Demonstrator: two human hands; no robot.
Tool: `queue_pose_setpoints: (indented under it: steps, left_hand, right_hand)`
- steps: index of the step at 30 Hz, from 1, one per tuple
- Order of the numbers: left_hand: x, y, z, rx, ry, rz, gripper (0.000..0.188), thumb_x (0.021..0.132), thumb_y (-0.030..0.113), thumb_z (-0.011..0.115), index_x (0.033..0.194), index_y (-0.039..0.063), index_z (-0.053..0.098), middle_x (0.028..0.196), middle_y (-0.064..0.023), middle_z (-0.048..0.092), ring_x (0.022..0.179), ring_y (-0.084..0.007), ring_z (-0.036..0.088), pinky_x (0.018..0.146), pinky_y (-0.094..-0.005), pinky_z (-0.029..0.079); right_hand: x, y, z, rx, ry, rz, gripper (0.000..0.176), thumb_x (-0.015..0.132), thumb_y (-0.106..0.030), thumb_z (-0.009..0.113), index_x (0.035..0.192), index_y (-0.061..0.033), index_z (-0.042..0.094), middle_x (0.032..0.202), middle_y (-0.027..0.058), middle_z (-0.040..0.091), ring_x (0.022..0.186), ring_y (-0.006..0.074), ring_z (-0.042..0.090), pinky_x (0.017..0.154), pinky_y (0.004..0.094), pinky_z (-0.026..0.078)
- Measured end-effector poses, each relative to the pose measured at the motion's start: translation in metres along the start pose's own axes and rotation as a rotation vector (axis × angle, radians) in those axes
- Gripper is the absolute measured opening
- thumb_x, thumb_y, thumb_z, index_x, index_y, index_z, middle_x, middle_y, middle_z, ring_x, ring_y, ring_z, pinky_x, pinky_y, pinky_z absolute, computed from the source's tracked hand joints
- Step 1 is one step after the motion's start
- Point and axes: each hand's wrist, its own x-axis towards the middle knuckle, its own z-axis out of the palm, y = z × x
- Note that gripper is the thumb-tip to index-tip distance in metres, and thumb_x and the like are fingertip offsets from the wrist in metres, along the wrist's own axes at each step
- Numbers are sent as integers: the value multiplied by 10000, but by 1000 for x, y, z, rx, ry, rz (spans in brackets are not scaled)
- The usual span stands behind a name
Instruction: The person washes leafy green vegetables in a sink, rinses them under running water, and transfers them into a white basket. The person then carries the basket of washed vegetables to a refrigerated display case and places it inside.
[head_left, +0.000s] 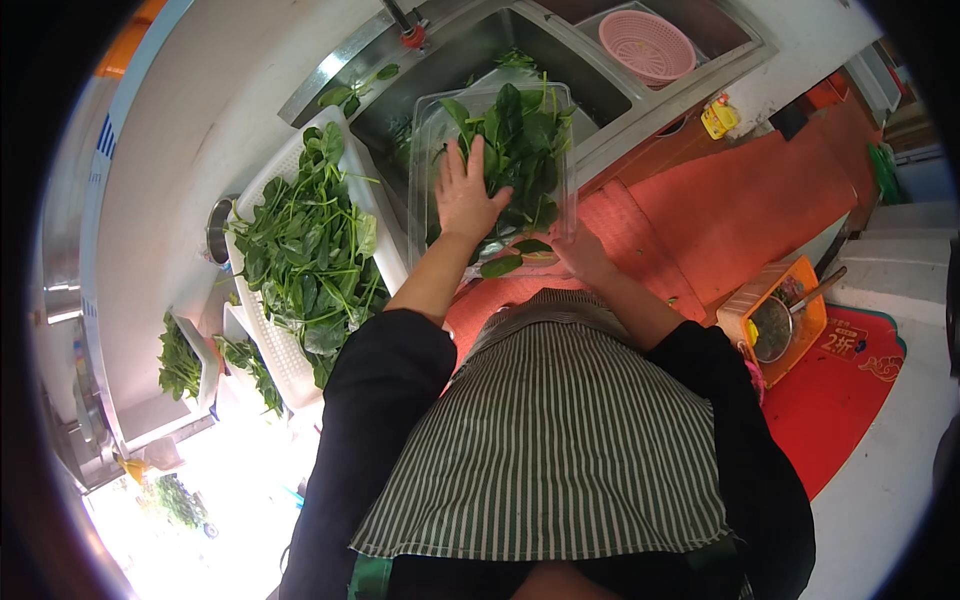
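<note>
A clear plastic container (418, 180) filled with leafy greens (525, 135) is tilted over the near edge of a stainless steel sink (592, 90). My left hand (470, 195) lies over the left side of these leaves with its fingers apart. At the container's near right corner, my right hand (581, 251) grips the rim; some of its fingers are hidden. A few leaves (501, 265) hang at the near edge. To the left, a white perforated plastic basket (386, 247) holds a large heap of similar greens (307, 247).
A faucet (411, 34) with a red fitting stands behind the sink. A pink colander (646, 46) sits in the second basin. Red matting (720, 210) covers the floor. An orange basket (806, 330) with a strainer stands at right. More greens (180, 360) lie at far left.
</note>
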Motion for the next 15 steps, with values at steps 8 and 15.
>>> queue_pose_setpoints:
  steps: [8,15]
  left_hand:
    - [17,-18,-38,-675,-331,-424,737,735,209,697,1396,129,380,1138,-210,635,1036,-355,620,877,-392,485]
    - [2,-19,-59,-331,-313,-438,852,726,317,748,1442,158,315,1435,-230,377,1205,-418,487,976,-443,427]
  right_hand:
    - [-9,-26,-11,197,-75,271,436,944,-327,498,1265,-45,408,923,125,557,760,297,641,495,311,589]
    - [8,6,-12,52,-75,10,342,913,-185,523,1241,-98,486,1008,96,568,891,236,649,487,305,582]
